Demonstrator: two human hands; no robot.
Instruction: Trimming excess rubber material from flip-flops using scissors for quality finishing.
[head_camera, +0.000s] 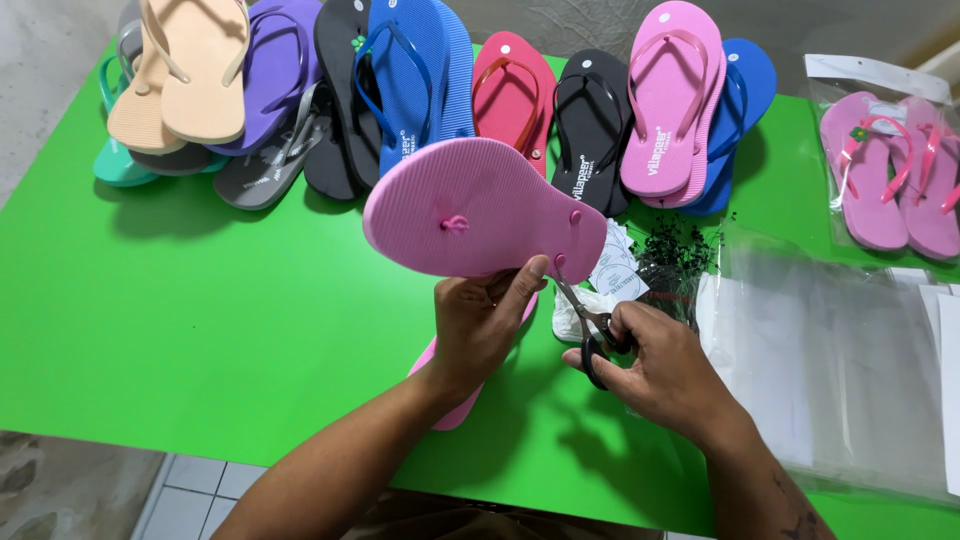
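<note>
My left hand (478, 322) holds up a pink flip-flop (470, 205) by its lower edge, sole side facing me, with three strap plugs showing. My right hand (655, 365) grips small black-handled scissors (590, 325), whose blades point up at the strap plug near the heel edge of the sole. A second pink flip-flop (450, 405) lies flat on the green table (200, 320), mostly hidden under my left hand.
A row of flip-flops in peach, purple, grey, black, blue, red and pink (670, 100) lines the table's far edge. A clear bag with a pink pair (890, 170) lies at right. Clear plastic bags (830, 360), white labels (615, 270) and black fasteners (680, 250) sit by my right hand.
</note>
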